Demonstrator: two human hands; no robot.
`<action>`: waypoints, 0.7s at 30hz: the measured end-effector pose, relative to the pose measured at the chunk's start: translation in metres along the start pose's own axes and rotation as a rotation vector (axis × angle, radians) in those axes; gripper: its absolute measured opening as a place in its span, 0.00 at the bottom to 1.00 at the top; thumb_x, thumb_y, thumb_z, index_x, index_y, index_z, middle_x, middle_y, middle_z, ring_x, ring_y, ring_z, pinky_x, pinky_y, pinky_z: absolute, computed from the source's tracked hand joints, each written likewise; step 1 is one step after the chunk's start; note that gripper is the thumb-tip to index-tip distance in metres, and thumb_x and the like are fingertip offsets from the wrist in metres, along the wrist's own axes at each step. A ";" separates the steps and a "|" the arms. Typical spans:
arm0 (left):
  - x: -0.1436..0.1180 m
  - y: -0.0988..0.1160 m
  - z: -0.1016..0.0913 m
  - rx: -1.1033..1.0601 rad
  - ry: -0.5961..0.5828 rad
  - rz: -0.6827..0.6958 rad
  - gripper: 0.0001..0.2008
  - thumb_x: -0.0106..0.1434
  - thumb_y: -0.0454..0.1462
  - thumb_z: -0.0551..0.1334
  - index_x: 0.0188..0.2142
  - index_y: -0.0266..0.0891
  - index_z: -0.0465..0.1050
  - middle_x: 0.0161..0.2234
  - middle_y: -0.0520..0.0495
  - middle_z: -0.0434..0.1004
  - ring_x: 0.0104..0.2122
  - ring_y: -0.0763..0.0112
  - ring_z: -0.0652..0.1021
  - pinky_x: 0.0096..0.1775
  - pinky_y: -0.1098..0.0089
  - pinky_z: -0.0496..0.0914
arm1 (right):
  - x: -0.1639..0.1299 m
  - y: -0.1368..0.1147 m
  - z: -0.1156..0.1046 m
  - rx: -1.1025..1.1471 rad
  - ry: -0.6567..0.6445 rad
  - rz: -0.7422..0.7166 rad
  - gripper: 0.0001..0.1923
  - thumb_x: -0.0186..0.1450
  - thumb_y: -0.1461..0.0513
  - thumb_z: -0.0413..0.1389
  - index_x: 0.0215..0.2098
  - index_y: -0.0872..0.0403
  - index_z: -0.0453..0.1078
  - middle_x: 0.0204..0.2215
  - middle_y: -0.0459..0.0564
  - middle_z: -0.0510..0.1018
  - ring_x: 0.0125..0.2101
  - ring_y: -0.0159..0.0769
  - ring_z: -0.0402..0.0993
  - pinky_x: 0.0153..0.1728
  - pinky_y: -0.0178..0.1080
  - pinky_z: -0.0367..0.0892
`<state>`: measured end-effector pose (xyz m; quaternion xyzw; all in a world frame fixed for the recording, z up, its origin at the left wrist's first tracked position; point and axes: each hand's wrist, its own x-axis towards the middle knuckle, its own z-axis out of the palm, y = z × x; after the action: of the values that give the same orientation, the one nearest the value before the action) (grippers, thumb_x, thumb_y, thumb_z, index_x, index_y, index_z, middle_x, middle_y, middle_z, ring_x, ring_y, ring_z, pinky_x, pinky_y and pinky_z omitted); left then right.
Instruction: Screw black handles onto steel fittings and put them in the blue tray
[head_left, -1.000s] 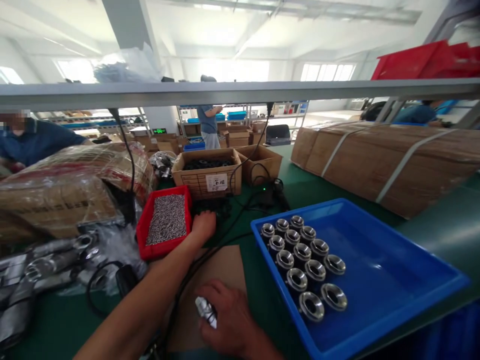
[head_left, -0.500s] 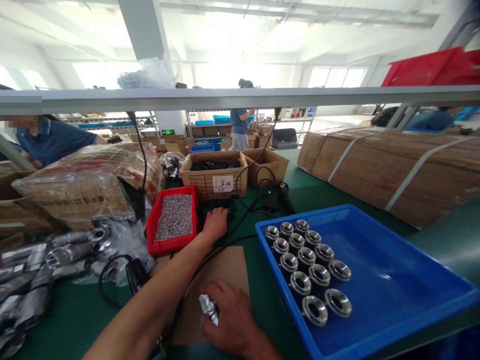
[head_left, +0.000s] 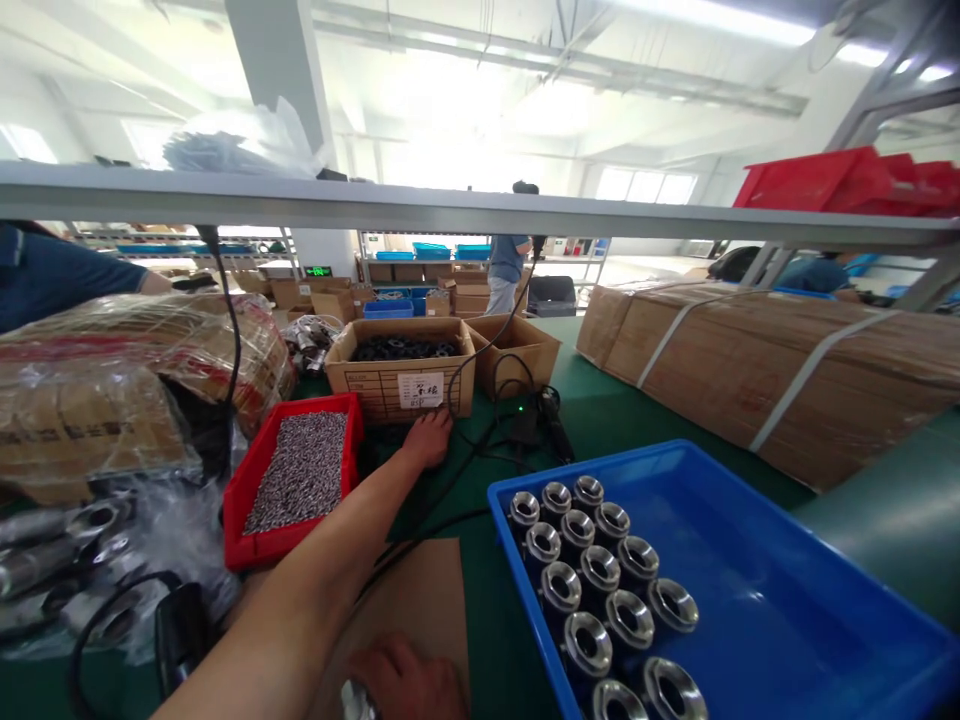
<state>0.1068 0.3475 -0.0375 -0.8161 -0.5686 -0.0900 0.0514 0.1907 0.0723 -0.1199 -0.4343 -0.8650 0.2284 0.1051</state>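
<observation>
The right hand [head_left: 409,685] is cut by the bottom edge; its fingers are mostly out of sight, and only a bit of the shiny part [head_left: 358,700] it touches shows. The left hand [head_left: 427,438] hides its fingertips. The label [head_left: 421,390] just beyond it is too small to read.

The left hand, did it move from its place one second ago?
Yes. The left hand now lies in front of the labelled carton, farther from the red tray it was beside.
</observation>
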 end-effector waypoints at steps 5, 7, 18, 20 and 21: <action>-0.023 -0.009 0.006 0.041 -0.036 -0.151 0.21 0.68 0.43 0.59 0.57 0.38 0.65 0.55 0.39 0.68 0.52 0.56 0.72 0.52 0.49 0.69 | -0.012 -0.012 -0.027 0.137 0.007 -0.022 0.35 0.47 0.55 0.66 0.53 0.39 0.67 0.48 0.47 0.77 0.39 0.51 0.80 0.34 0.45 0.75; -0.040 -0.009 0.005 0.053 -0.046 -0.197 0.19 0.68 0.43 0.59 0.55 0.37 0.67 0.54 0.40 0.68 0.52 0.57 0.72 0.51 0.50 0.70 | -0.020 -0.019 -0.041 0.196 0.038 -0.012 0.32 0.48 0.55 0.64 0.52 0.41 0.68 0.47 0.48 0.77 0.41 0.51 0.78 0.38 0.47 0.74; -0.119 0.002 -0.019 0.041 -0.054 -0.270 0.16 0.67 0.41 0.60 0.52 0.36 0.69 0.53 0.40 0.70 0.51 0.58 0.72 0.51 0.52 0.71 | -0.040 -0.034 -0.063 0.259 0.156 -0.075 0.27 0.56 0.61 0.58 0.54 0.40 0.67 0.48 0.45 0.75 0.44 0.43 0.75 0.44 0.43 0.68; -0.126 0.003 -0.024 0.025 -0.056 -0.273 0.16 0.67 0.41 0.60 0.51 0.36 0.69 0.52 0.40 0.70 0.51 0.58 0.73 0.51 0.52 0.71 | -0.041 -0.034 -0.063 0.262 0.167 -0.081 0.28 0.56 0.61 0.58 0.55 0.41 0.67 0.48 0.45 0.75 0.44 0.42 0.75 0.46 0.43 0.67; -0.129 0.004 -0.026 0.014 -0.052 -0.270 0.16 0.67 0.41 0.60 0.51 0.36 0.69 0.52 0.40 0.70 0.51 0.58 0.73 0.51 0.52 0.70 | -0.041 -0.034 -0.063 0.263 0.174 -0.083 0.28 0.56 0.61 0.58 0.55 0.41 0.67 0.48 0.45 0.75 0.45 0.42 0.74 0.47 0.42 0.67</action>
<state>0.0648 0.2226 -0.0384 -0.7337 -0.6751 -0.0710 0.0294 0.2156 0.0408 -0.0471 -0.3989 -0.8324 0.2968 0.2447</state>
